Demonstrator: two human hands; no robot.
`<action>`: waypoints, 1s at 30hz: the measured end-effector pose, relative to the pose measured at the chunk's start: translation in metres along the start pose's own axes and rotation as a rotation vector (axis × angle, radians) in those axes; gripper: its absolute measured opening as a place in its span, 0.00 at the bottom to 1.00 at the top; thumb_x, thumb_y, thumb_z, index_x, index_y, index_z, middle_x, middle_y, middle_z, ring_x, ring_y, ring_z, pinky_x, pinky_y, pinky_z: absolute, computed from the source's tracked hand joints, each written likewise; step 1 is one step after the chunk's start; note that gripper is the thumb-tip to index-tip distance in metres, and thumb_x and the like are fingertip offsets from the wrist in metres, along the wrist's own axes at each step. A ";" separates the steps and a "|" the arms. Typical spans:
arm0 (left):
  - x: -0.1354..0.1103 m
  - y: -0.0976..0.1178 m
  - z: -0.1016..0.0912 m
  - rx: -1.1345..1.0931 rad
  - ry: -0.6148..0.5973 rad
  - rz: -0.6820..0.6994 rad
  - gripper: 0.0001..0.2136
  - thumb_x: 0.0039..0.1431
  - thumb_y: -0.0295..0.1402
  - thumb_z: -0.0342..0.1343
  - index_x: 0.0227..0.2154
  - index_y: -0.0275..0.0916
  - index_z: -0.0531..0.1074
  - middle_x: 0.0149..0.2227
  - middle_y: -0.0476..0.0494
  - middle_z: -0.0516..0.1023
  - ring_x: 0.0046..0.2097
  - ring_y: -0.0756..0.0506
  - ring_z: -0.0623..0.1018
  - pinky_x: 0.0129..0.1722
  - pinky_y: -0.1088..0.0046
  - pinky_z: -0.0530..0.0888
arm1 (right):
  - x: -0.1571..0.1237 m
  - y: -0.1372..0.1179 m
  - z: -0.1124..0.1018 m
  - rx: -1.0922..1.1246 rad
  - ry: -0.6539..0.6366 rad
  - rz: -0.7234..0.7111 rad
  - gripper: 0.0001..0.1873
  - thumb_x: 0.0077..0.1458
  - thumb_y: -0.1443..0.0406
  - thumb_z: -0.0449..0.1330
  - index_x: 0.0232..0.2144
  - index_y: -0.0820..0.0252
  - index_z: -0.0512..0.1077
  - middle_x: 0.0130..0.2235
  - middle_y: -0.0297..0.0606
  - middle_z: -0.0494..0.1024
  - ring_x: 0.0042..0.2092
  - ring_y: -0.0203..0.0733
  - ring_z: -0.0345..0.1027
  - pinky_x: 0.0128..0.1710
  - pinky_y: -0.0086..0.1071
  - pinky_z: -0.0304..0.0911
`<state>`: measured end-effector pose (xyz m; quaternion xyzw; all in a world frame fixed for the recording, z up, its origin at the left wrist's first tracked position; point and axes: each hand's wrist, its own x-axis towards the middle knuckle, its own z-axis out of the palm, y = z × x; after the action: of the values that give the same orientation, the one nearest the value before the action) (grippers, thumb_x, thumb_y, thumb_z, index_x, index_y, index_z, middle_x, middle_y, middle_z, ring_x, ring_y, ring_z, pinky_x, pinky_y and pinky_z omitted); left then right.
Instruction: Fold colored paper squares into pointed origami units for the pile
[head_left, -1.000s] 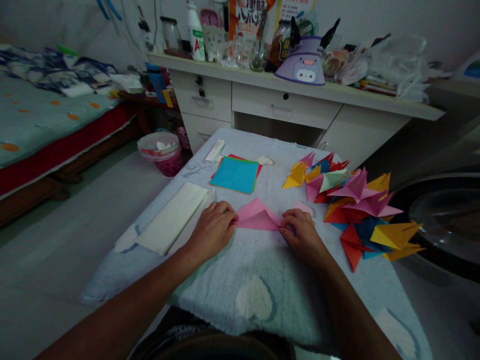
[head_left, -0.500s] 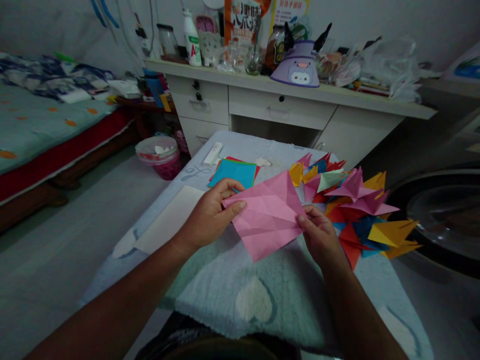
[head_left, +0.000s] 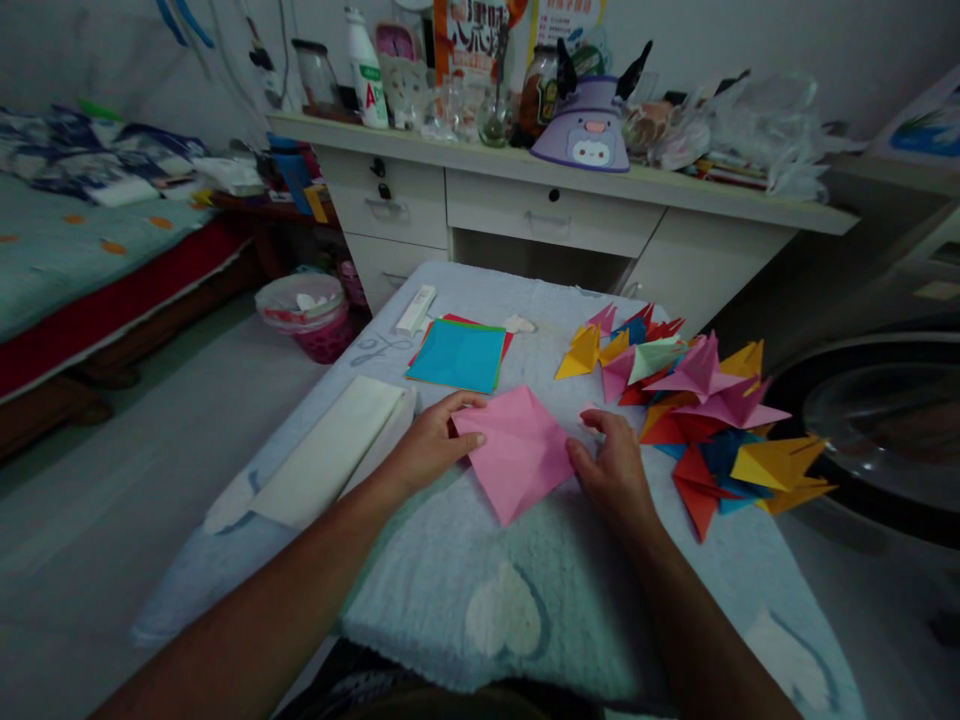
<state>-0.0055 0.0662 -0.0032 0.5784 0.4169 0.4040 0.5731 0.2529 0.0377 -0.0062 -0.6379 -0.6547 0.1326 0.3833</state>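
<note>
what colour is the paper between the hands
The paper is pink, best seen in the head view.

We can read a red letter A on the white bottle [head_left: 367, 72] standing on the back bench [head_left: 675, 192]. The orange packet [head_left: 459, 55] shows us large white Chinese characters, 味 among them, while the yellow-edged poster [head_left: 574, 20] has red characters too blurred for us.

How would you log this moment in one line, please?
left hand: pinching pink paper; right hand: at its right corner; paper stack: beyond

The left hand [head_left: 437, 440] and right hand [head_left: 611, 465] are bare, the patterned clothing [head_left: 337, 682] dark.
</note>
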 end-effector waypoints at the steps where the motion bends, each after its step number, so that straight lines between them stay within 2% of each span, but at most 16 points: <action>1: 0.000 -0.002 0.000 0.017 -0.003 0.004 0.19 0.52 0.32 0.60 0.47 0.41 0.66 0.38 0.50 0.72 0.33 0.51 0.73 0.32 0.77 0.67 | -0.001 -0.002 0.001 -0.066 0.023 -0.048 0.17 0.52 0.62 0.60 0.44 0.59 0.69 0.46 0.46 0.73 0.50 0.52 0.64 0.50 0.47 0.58; 6: -0.002 -0.002 0.000 0.212 -0.004 0.028 0.15 0.56 0.34 0.56 0.46 0.41 0.67 0.30 0.54 0.69 0.28 0.52 0.69 0.27 0.79 0.63 | -0.009 -0.016 0.009 -0.140 -0.006 -0.272 0.10 0.55 0.67 0.59 0.41 0.55 0.75 0.45 0.41 0.74 0.51 0.51 0.61 0.52 0.48 0.54; 11: -0.004 0.001 0.002 0.391 0.048 0.028 0.09 0.56 0.35 0.55 0.38 0.39 0.75 0.26 0.52 0.70 0.26 0.51 0.67 0.26 0.77 0.62 | -0.014 -0.026 0.015 -0.179 -0.061 -0.403 0.11 0.58 0.69 0.58 0.41 0.53 0.77 0.47 0.41 0.74 0.50 0.51 0.59 0.50 0.48 0.54; 15: -0.005 0.004 0.004 0.434 0.100 0.023 0.11 0.55 0.35 0.56 0.40 0.38 0.76 0.23 0.52 0.70 0.24 0.51 0.66 0.25 0.77 0.61 | -0.014 -0.028 0.015 -0.193 -0.091 -0.436 0.13 0.57 0.69 0.58 0.42 0.51 0.78 0.47 0.41 0.74 0.50 0.51 0.59 0.50 0.50 0.53; 21: -0.006 0.007 0.005 0.441 0.117 0.021 0.12 0.53 0.34 0.57 0.41 0.38 0.76 0.22 0.54 0.68 0.22 0.51 0.66 0.23 0.77 0.61 | -0.014 -0.028 0.017 -0.205 -0.115 -0.446 0.13 0.56 0.69 0.59 0.41 0.52 0.79 0.46 0.43 0.74 0.49 0.51 0.60 0.49 0.50 0.53; 30: -0.009 0.004 0.004 0.438 0.075 0.028 0.15 0.53 0.31 0.56 0.45 0.40 0.74 0.21 0.56 0.64 0.23 0.52 0.64 0.23 0.78 0.59 | -0.016 -0.029 0.020 -0.246 -0.232 -0.406 0.13 0.57 0.67 0.59 0.44 0.51 0.78 0.47 0.42 0.74 0.50 0.51 0.60 0.51 0.49 0.52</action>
<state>-0.0043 0.0566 0.0013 0.6793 0.5079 0.3328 0.4121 0.2170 0.0249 -0.0058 -0.5158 -0.8200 0.0445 0.2442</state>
